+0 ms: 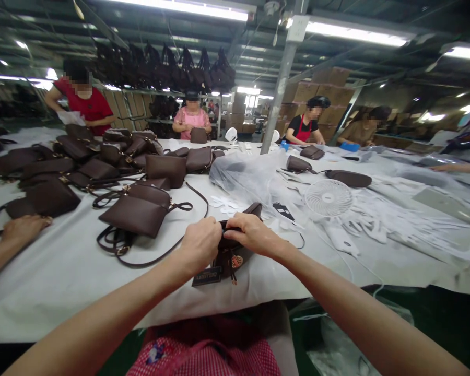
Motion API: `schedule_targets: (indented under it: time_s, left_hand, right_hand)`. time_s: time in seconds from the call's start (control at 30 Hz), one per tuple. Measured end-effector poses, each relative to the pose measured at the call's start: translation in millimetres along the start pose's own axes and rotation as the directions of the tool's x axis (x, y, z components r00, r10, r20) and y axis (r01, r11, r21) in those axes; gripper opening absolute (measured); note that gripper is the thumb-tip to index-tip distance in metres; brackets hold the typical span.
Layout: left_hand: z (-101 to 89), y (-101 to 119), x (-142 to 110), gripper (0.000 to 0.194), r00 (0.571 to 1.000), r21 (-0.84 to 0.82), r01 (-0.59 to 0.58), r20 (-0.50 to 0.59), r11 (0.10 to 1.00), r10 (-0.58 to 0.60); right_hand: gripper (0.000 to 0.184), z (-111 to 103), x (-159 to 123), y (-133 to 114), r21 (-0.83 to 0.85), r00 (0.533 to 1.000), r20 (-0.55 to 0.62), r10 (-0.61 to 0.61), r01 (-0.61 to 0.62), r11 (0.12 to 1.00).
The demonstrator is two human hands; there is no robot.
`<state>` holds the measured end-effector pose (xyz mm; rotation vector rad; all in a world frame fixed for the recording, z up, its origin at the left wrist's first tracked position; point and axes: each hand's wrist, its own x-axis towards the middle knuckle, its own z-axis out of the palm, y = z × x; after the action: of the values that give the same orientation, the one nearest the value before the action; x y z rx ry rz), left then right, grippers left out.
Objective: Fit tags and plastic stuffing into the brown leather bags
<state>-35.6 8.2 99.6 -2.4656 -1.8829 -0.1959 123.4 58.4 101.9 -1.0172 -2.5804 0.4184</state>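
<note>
A small dark brown handbag lies on the white-covered table just in front of me, with its top opening between my hands. My left hand is closed on the left end of the bag's opening edge. On the other side, my right hand grips the rim, with the thumb and fingers partly inside the opening. A black printed hang tag and a round gold-and-orange charm hang at the bag's front. The inside of the bag is mostly hidden by my fingers.
Several brown bags with straps are heaped to the left, where another person's hand touches one. A white fan and white paper pieces lie right. Clear plastic sits ahead. Other people work across the table.
</note>
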Motion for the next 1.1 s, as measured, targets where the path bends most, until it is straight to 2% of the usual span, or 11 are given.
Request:
schedule_targets:
  time_s: [0.07, 0.13, 0.27, 0.33, 0.43, 0.57, 0.63, 0.73, 0.8, 1.0, 1.1]
  left_hand:
    - [4.9, -5.1, 3.3, 0.024, 0.999, -0.094, -0.007, -0.049, 0.996, 0.002]
    - [10.4, -13.5, 5.7, 0.023, 0.999, -0.336, -0.023, -0.036, 0.942, 0.011]
    - [16.5, -30.3, 7.8, 0.017, 0.986, -0.820, 0.144, 0.164, 0.554, -0.014]
    - [16.9, -34.0, 7.8, 0.017, 0.970, -0.894, 0.232, 0.241, 0.383, -0.025]
    - [17.9, -33.7, 7.5, 0.015, 0.964, -0.929, 0.261, 0.264, 0.262, -0.026]
    - [26.0, -31.5, 7.7, 0.020, 0.981, -0.943, 0.192, 0.184, 0.272, -0.056]
    - [31.7, -32.6, 7.4, 0.020, 0.994, -0.949, 0.112, 0.111, 0.294, -0.023]
    - [38.4, -37.7, 4.4, 0.020, 0.998, -0.928, -0.044, -0.022, 0.371, 0.065]
    - [41.9, -42.4, 0.5, 0.023, 0.990, -0.892, -0.139, -0.113, 0.431, 0.084]
    - [53.5, -47.9, -13.8, 0.044, 0.959, -0.840, -0.282, -0.242, 0.463, 0.146]
    - [60.0, -45.3, -17.2, 0.046, 0.950, -0.835, -0.310, -0.294, 0.455, 0.107]
  right_hand:
    - [0.011, 1.3, -4.3, 1.4, 0.019, 1.000, -0.022, 0.006, -0.006, 1.000]
    - [0.011, 2.1, -8.6, 2.7, 0.052, 0.999, -0.034, 0.020, -0.018, 0.998]
    - [0.010, 2.7, -13.3, 5.3, 0.112, 1.000, -0.030, 0.011, -0.008, 0.994]
    - [0.010, 1.7, -13.0, 4.9, 0.107, 1.000, -0.021, 0.007, -0.005, 0.994]
    - [0.014, -2.7, -10.5, -2.7, -0.014, 0.999, 0.014, 0.031, -0.031, 0.999]
    - [0.021, -12.7, -3.8, -23.0, -0.352, 0.989, -0.018, 0.149, -0.146, 0.925]
    - [0.018, -16.8, 1.7, -29.7, -0.425, 0.996, 0.006, 0.093, -0.082, 0.901]
    - [0.020, -20.2, 11.0, -28.6, -0.365, 0.986, 0.152, -0.073, 0.124, 0.923]
    - [0.016, -21.6, 16.1, -22.6, -0.301, 0.971, 0.217, -0.099, 0.163, 0.940]
    - [0.014, -27.9, 27.9, -7.7, -0.063, 0.939, 0.343, -0.017, 0.041, 0.997]
    - [0.015, -28.7, 36.2, -4.4, 0.019, 0.902, 0.427, 0.058, -0.073, 0.997]
